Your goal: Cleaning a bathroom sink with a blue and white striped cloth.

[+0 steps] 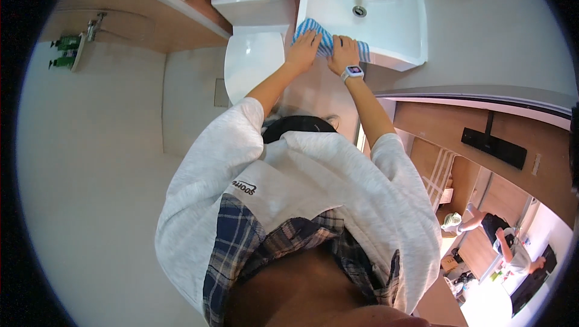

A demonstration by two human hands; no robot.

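A blue-and-white striped cloth point(325, 41) lies over the front edge of the white washbasin point(391, 31), near its left corner. My left hand point(303, 51) grips the cloth's left part, with the fingers over its top. Close beside it, my right hand point(343, 56) holds the cloth farther along the rim, its fingers bent over the edge. A white watch point(352, 72) is on my right wrist. The undersides of both hands, and the cloth beneath them, are hidden.
Left of the basin stands a white toilet point(254, 56) with its lid down. Green bottles point(64, 53) sit on a wall shelf at far left. Through a doorway at lower right, another person point(509, 245) is in a room with a white round table point(487, 304).
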